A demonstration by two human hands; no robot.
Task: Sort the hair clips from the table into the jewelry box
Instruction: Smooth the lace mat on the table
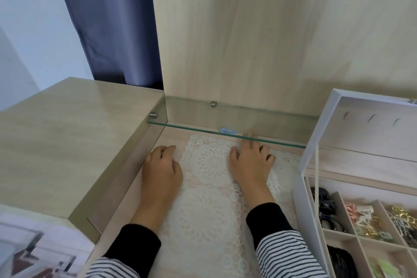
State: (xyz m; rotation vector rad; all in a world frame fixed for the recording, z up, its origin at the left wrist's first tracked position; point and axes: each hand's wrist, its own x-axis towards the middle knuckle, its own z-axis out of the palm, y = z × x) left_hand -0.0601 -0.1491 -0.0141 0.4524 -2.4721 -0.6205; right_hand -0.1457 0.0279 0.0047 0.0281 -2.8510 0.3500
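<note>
A light blue hair clip lies under the glass shelf, at the far edge of the white lace mat. A small gold piece lies just right of it. My right hand reaches under the shelf's front edge, fingertips close to both; whether it pinches anything is hidden. My left hand rests on the table at the mat's left edge, fingers loosely curled and holding nothing. The white jewelry box stands open at the right, its compartments holding black, pastel and gold clips.
A raised wooden cabinet top borders the recess on the left. Metal pegs carry the glass shelf against the wooden back panel. The box lid stands upright with small hooks inside. A dark curtain hangs behind.
</note>
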